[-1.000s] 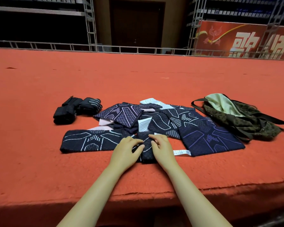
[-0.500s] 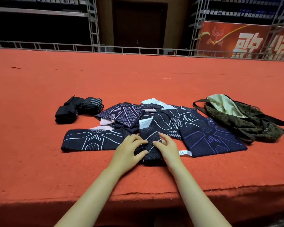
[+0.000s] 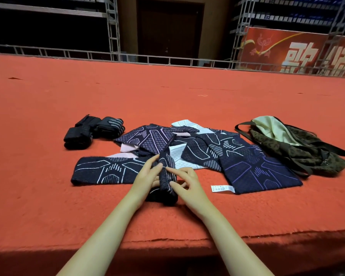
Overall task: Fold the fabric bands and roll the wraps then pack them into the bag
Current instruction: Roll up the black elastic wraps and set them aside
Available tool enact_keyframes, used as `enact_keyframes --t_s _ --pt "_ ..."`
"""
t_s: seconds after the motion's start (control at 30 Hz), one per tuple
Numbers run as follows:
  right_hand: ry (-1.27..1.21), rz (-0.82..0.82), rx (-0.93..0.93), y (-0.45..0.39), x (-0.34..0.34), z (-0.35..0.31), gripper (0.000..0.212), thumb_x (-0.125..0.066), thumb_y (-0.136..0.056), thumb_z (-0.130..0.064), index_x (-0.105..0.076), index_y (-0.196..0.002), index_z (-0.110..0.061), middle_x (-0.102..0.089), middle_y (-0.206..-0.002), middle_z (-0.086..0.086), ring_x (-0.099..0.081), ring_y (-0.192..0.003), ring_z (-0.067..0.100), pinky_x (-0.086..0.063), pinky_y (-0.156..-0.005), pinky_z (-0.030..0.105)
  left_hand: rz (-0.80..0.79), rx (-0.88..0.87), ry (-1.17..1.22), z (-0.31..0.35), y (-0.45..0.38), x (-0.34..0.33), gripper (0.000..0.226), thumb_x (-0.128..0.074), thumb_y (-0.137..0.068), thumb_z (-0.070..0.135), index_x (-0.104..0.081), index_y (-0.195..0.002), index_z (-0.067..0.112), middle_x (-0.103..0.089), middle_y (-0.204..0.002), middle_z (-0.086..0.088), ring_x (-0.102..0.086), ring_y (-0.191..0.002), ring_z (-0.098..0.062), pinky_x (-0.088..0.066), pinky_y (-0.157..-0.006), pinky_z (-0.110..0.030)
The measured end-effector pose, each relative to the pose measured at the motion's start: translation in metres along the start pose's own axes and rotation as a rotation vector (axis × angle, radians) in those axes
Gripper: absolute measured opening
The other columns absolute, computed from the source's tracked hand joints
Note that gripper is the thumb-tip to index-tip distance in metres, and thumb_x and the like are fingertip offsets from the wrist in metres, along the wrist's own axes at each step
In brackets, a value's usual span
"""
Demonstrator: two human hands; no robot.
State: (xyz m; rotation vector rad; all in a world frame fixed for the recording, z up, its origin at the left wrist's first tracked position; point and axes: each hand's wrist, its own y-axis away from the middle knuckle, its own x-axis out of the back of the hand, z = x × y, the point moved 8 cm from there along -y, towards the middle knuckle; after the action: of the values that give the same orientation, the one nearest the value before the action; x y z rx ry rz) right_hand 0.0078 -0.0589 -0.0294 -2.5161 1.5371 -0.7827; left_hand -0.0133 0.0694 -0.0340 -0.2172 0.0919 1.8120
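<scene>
Two bare forearms reach forward from the near edge over a red carpeted counter. The left hand lies palm down with its fingers curled onto the left side of a narrow dark navy fabric band, gripping it. The right hand sits just to the right, its wrist bent slightly inward, its thumb and bent fingers pinching the same band's right side. The band is bunched between the two hands, running from near to far, with its near end lying on the counter between the wrists.

Beyond the hands lies a loose pile of navy fabric bands with white and purple line patterns, some showing pale undersides. One long band stretches flat to the left, touching the left hand. A wide band with purple lines lies to the right, with a small white label at its near corner.

At the far left of the pile sit black rolled wraps, bundled close together. To the far right lies a slumped olive patterned bag with dark straps and a pale lining showing at its open mouth. A metal railing and a red banner stand behind the counter.
</scene>
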Motion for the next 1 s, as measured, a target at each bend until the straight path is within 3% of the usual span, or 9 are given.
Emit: enact_keyframes --t_s 0.07,0.17,0.27,0.37,0.5,0.7,0.8,0.9,1.0 --pt "-0.001 -0.003 -0.007 0.0 0.0 0.003 0.046 -0.064 -0.08 -0.024 -0.052 -0.122 -0.04 -0.046 -0.113 -0.006 -0.051 -0.103 0.007 -0.045 -0.081 0.015 0.046 -0.013 -0.131 0.001 0.001 0.005 0.04 -0.048 -0.095 0.009 -0.045 -0.134 0.02 -0.062 -0.096 0.002 -0.061 -0.08 -0.009 -0.049 -0.074 -0.017" --pt "-0.015 -0.003 -0.129 -0.001 -0.001 0.013 0.058 -0.069 -0.084 -0.021 -0.042 -0.135 -0.029 -0.053 -0.12 -0.005 -0.058 -0.092 0.003 -0.049 -0.08 0.021 0.172 -0.112 -0.469 0.009 0.006 0.02 0.049 -0.048 -0.089 0.002 -0.044 -0.134 0.021 -0.059 -0.083 0.004 -0.054 -0.072 -0.007 -0.042 -0.067 -0.012" --pt "-0.053 -0.014 -0.236 -0.003 0.0 0.017 0.056 -0.063 -0.089 -0.028 -0.038 -0.139 -0.021 -0.065 -0.098 -0.008 -0.057 -0.072 0.002 -0.047 -0.068 0.023 0.233 -0.199 -0.799 0.011 0.007 0.035 0.055 -0.058 -0.085 0.008 -0.045 -0.136 0.021 -0.06 -0.103 0.001 -0.052 -0.102 -0.017 -0.034 -0.09 -0.021" --pt "-0.137 -0.045 -0.336 -0.007 -0.006 0.015 0.042 -0.065 -0.087 -0.024 -0.046 -0.124 -0.02 -0.062 -0.074 -0.005 -0.057 -0.062 0.006 -0.047 -0.058 0.024 0.236 -0.245 -0.96 0.011 0.004 0.04 0.051 -0.064 -0.082 0.014 -0.052 -0.131 0.021 -0.059 -0.11 -0.001 -0.049 -0.109 -0.021 -0.031 -0.098 -0.023" --pt "-0.071 0.114 -0.314 -0.005 -0.012 0.017 0.045 -0.071 -0.071 -0.026 -0.056 -0.114 -0.027 -0.069 -0.086 -0.004 -0.064 -0.074 0.009 -0.054 -0.077 0.034 0.202 -0.245 -0.854 0.011 0.002 0.037 0.054 -0.066 -0.079 0.01 -0.052 -0.129 0.025 -0.058 -0.112 0.001 -0.055 -0.102 -0.016 -0.043 -0.098 -0.038" --pt "-0.464 0.155 -0.207 0.0 -0.009 0.002 0.048 -0.061 -0.072 -0.001 -0.059 -0.115 -0.022 -0.068 -0.101 0.005 -0.063 -0.086 0.011 -0.05 -0.079 0.023 0.225 -0.219 -0.323 0.025 0.014 0.031 0.057 -0.063 -0.085 0.008 -0.042 -0.138 0.017 -0.049 -0.124 -0.003 -0.051 -0.1 -0.001 -0.04 -0.075 -0.001" --pt "-0.493 0.081 -0.152 0.005 -0.015 -0.01 0.054 -0.053 -0.064 -0.004 -0.061 -0.116 -0.016 -0.069 -0.102 -0.001 -0.062 -0.087 0.005 -0.05 -0.077 0.017 0.177 -0.143 -0.126 0.025 0.02 0.027 0.046 -0.058 -0.091 0.014 -0.046 -0.134 0.024 -0.056 -0.12 0.005 -0.058 -0.091 0.003 -0.045 -0.068 -0.005" --pt "-0.46 0.035 -0.132 0.007 -0.018 -0.013 0.054 -0.051 -0.064 -0.002 -0.064 -0.113 -0.019 -0.07 -0.099 -0.004 -0.062 -0.085 0.005 -0.049 -0.076 0.016 0.114 -0.124 -0.074 0.022 0.022 0.025 0.035 -0.059 -0.089 0.015 -0.057 -0.123 0.022 -0.063 -0.114 0.01 -0.062 -0.096 0.006 -0.047 -0.078 -0.008" --pt "-0.427 0.066 -0.144 0.007 -0.015 -0.011 0.052 -0.053 -0.064 -0.003 -0.064 -0.111 -0.021 -0.07 -0.102 -0.005 -0.062 -0.088 0.004 -0.049 -0.079 0.016 0.11 -0.075 -0.055 0.015 0.022 0.029 0.025 -0.065 -0.085 0.013 -0.067 -0.11 0.019 -0.07 -0.108 0.001 -0.063 -0.105 -0.015 -0.049 -0.093 -0.025"
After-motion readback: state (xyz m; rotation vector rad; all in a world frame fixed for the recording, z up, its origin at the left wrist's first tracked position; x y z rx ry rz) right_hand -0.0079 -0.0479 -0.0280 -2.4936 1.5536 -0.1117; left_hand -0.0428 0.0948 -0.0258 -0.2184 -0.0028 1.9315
